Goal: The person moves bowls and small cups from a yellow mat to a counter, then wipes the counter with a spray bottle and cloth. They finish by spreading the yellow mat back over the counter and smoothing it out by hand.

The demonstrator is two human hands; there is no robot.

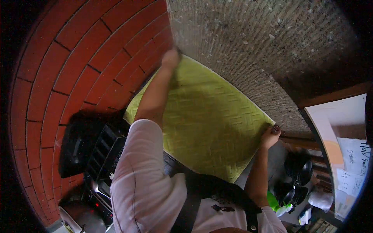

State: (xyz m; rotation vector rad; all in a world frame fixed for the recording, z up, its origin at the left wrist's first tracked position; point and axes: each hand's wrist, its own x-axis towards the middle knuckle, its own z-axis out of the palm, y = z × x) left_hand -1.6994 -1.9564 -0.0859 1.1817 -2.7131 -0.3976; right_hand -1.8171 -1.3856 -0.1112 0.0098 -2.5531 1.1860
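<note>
A yellow-green mat [206, 112] with a raised woven-look pattern is spread out in front of me, its far edge along the rough wall. My left hand [171, 59], somewhat blurred, is stretched out to the mat's far corner, where the two walls meet, and its fingers look closed there. At the right corner my right hand [271, 136] grips the mat's edge between thumb and fingers. Something small and dark shows at those fingertips; I cannot make out what it is.
A red brick wall [89, 66] rises on the left, a rough grey wall [233, 42] ahead. Black equipment [103, 147], a spoon [100, 190] and a metal pan [83, 215] are at lower left. Black pans [299, 171], a green item [276, 202] and written papers [349, 163] are at right.
</note>
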